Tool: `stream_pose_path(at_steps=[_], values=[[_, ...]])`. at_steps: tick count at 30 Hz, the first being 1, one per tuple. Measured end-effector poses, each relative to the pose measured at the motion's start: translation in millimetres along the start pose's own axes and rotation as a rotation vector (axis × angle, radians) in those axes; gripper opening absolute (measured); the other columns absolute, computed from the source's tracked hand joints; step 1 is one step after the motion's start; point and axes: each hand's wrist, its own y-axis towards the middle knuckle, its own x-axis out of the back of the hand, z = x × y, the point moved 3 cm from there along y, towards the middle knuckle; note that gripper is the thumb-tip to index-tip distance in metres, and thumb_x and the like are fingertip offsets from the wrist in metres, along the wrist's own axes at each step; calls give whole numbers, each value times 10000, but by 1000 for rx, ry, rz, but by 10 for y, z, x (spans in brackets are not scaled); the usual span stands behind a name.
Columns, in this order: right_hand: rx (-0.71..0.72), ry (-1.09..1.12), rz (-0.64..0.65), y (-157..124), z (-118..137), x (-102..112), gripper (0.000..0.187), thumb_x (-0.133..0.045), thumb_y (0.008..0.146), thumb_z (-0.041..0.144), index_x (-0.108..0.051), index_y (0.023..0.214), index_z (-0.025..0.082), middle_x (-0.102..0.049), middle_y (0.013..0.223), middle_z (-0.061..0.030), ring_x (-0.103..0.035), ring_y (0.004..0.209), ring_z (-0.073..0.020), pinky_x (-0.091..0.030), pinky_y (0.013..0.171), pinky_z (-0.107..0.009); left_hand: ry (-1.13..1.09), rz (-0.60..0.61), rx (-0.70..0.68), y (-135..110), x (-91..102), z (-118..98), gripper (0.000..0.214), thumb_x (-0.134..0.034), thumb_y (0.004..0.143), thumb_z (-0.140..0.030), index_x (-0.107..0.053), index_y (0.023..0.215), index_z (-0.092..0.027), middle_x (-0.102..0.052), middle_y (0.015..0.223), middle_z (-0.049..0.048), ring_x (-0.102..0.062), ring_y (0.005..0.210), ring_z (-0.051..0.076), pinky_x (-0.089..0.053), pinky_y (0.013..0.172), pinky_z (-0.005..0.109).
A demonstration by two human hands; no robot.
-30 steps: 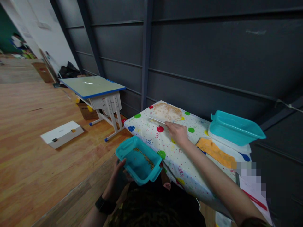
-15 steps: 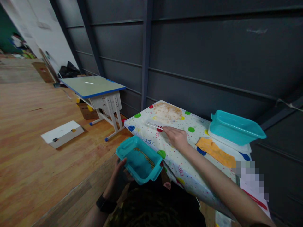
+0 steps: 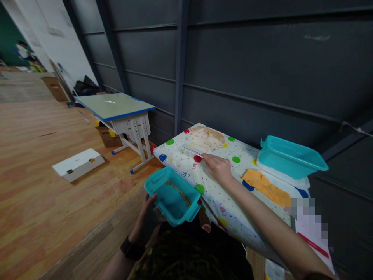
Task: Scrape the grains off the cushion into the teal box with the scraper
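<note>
My left hand [image 3: 148, 217] grips the near-left side of a teal plastic basin [image 3: 170, 208], its thumb over the rim. The basin is tilted beside the table's front edge, with a line of small tan beans [image 3: 180, 193] inside along its table side. My right hand [image 3: 218, 167] is closed on the end of a thin white slotted strip [image 3: 192, 151], held low over the tablecloth. Just beyond the strip lies a spread heap of tan beans and whitish grains [image 3: 206, 138]. What the strip is exactly, I cannot tell.
A patterned tablecloth [image 3: 214, 186] covers the table against a dark panelled wall [image 3: 247, 70]. At its right are another teal basin [image 3: 291, 157] and an orange cloth [image 3: 265, 186]. Leftward stand a school desk [image 3: 116, 105] and a white box [image 3: 78, 164] on the floor.
My right hand and the white strip have moved slightly to the right, and the strip's slots now look paler. The left hand still holds the basin in nearly the same place.
</note>
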Motion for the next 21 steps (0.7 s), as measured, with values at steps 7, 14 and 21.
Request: stream_pose_path(at_steps=[7,14,21], values=[[57,29,63,-109,112,62,419,-679,1002,68,-901,1305,256,-928,1186,-34,-909,1033,-218,-740,910,-301,43,12,-5,0,-4,-8,813,-833,1034,-392,-452,1753,-380,-769,1540,157,-888,1075,348,-780,803,492],[-75,-18,-10,-63,-34,146,373,-656,1049,103,-912,1288,231,-926,1178,-61,-915,965,-227,-727,874,-295,61,-46,-6,-69,-132,-52,660,-692,1106,-314,-487,1732,-358,-782,1469,148,-880,933,292,-768,720,446],[-75,-33,78,-182,-48,114,386,-683,1017,88,-903,1290,248,-931,1146,-37,-913,987,-221,-711,841,-278,43,-18,4,-54,-81,-14,702,-780,1067,-367,-502,1711,-386,-805,1383,104,-858,901,269,-763,742,430]])
